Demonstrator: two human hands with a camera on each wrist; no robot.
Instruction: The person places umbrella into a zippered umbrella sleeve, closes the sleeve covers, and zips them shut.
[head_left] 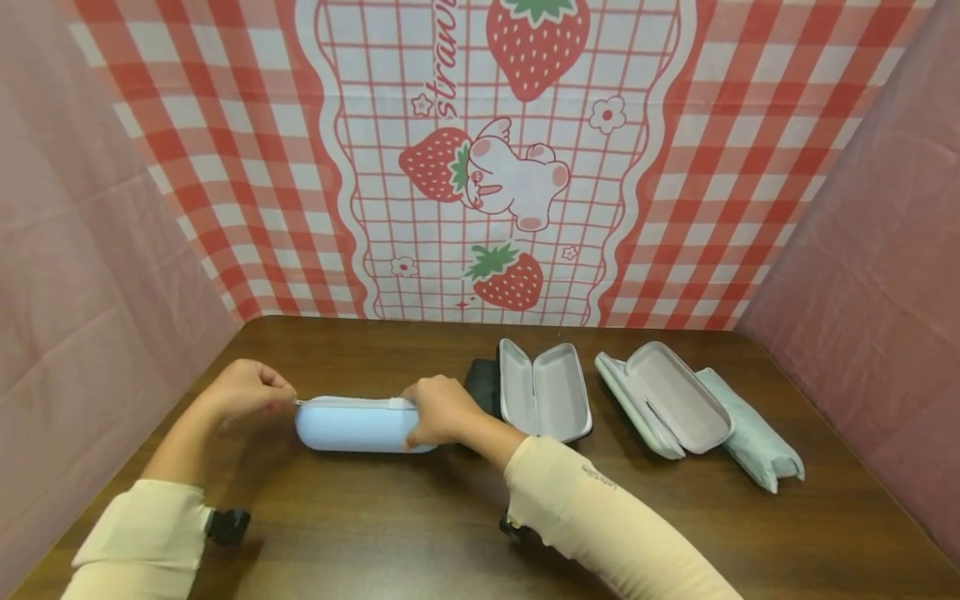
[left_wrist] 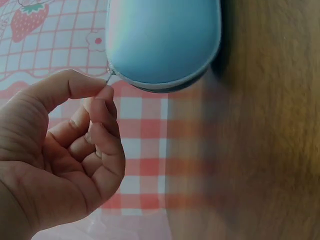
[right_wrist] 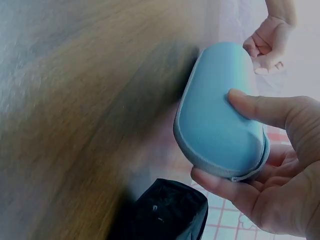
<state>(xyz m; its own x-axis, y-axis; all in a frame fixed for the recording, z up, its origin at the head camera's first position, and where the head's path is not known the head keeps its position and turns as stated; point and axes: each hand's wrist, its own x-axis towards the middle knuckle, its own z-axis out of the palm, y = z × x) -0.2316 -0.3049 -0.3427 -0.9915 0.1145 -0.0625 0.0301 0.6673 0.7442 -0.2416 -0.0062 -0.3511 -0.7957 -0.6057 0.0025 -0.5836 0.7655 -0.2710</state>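
Note:
A light blue zippered glasses case (head_left: pixel 352 427) lies on its side on the table at left of centre. At its left end, my left hand (head_left: pixel 251 390) pinches the small zipper pull (left_wrist: pixel 109 76) between thumb and forefinger, the other fingers curled in. My right hand (head_left: pixel 444 410) grips the case's right end. In the right wrist view, the thumb (right_wrist: pixel 250 106) lies across the blue shell (right_wrist: pixel 220 95) and the fingers pass behind and under the zipped edge. The zipper seam runs along the top edge in the head view; the case's inside is hidden.
Right of the blue case, an unfolded black case (head_left: pixel 558 392) with grey lining stands beside a black pouch (head_left: pixel 482 385). Farther right lie an unfolded pale green case (head_left: pixel 678 400) and a mint pouch (head_left: pixel 752 429). A strawberry-patterned cloth (head_left: pixel 480 167) hangs behind the wooden table (head_left: pixel 360 533).

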